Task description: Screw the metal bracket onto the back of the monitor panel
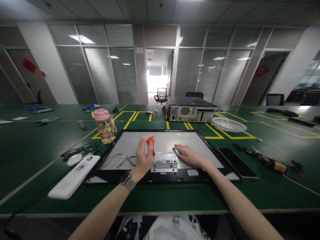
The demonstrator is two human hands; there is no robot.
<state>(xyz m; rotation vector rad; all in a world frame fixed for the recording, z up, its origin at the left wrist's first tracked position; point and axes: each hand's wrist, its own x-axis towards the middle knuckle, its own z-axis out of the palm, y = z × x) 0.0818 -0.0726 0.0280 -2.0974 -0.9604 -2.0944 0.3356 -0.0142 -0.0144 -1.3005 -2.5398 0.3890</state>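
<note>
The left hand is closed around a screwdriver, tip down at the metal bracket on the screen; the right hand lies open by the bracket's right end.

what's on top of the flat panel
A metal bracket and thin wires show on the panel. The left hand, holding a screwdriver, and right hand hide whatever is beneath them.

The doorway glares white amid dim surroundings.
</note>
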